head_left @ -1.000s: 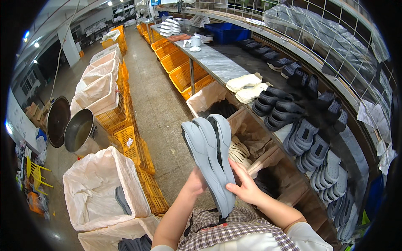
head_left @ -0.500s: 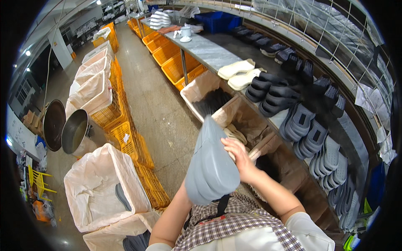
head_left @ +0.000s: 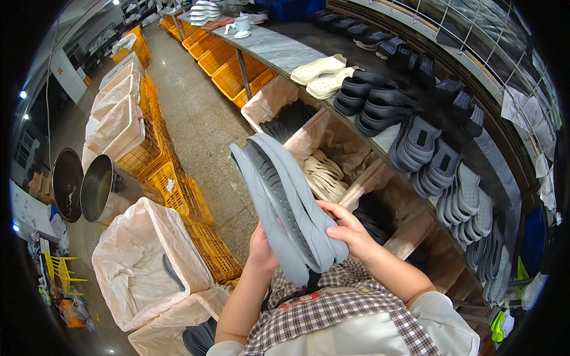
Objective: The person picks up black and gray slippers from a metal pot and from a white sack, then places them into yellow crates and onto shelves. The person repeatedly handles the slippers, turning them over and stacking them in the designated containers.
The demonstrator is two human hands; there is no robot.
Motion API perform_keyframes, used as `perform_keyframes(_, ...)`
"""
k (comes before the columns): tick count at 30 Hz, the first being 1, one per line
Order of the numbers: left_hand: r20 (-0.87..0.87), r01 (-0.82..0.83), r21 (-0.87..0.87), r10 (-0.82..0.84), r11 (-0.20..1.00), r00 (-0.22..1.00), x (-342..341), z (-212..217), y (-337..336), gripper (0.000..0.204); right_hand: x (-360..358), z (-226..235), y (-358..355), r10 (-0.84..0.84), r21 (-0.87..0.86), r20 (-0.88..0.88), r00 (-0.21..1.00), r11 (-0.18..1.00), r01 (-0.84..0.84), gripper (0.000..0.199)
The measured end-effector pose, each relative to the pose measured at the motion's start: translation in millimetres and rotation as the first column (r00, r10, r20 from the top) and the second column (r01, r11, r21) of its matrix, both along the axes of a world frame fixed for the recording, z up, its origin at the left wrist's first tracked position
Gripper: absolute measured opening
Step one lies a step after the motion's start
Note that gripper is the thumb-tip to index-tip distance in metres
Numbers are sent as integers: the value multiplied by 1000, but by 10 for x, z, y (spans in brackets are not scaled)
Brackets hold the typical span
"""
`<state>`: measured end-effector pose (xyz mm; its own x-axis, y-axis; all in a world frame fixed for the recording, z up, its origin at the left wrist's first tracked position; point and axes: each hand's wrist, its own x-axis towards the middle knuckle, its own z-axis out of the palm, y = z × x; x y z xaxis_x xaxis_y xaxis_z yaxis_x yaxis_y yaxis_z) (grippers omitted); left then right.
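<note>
A small stack of grey shoe soles [head_left: 278, 204] is held in front of my body, tilted, with a gap between the soles that shows their ribbed, dotted inner face. My left hand [head_left: 262, 248] grips the stack's lower left side, its fingers partly hidden behind it. On the opposite side my right hand [head_left: 349, 230] is closed around the edge near the lower end, thumb on top. Beyond the soles, a lined bin holds cream soles [head_left: 325, 173]. At lower left, a grey sole [head_left: 173, 272] lies inside a cloth-lined crate [head_left: 127, 261].
Along the right runs a workbench [head_left: 270, 52] bearing cream soles [head_left: 319, 69], black soles [head_left: 375, 105] and stacked grey soles [head_left: 417, 155]. Yellow crates [head_left: 214, 252] line the aisle's left side, beside a metal drum [head_left: 98, 184]. A wire mesh [head_left: 457, 32] rises behind the bench.
The grey soles have turned from their smooth outer side to show edges and inner faces, and have spread apart. My left hand has come into sight at their side. The view has shifted slightly.
</note>
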<state>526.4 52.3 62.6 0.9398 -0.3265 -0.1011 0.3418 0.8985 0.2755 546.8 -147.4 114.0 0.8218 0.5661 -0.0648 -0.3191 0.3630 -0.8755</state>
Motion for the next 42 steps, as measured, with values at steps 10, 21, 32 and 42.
perform_keyframes(10,34,-5,-44,6,999,999,-47,-53,-155,42,-178,-5,-106,-25,-66,159,987,997,36,63)
perform_keyframes(21,48,95,125,-102,988,994,31,-108,-355,54,-259,-92,-242,-97,-187,320,943,969,163,63)
perform_keyframes(32,-81,114,219,-99,969,992,106,-285,-545,53,-293,-67,-492,-104,-289,570,815,903,318,52)
perform_keyframes(42,-364,58,397,99,916,926,284,-471,-754,46,-357,463,-3768,-503,-94,845,-181,-473,876,41)
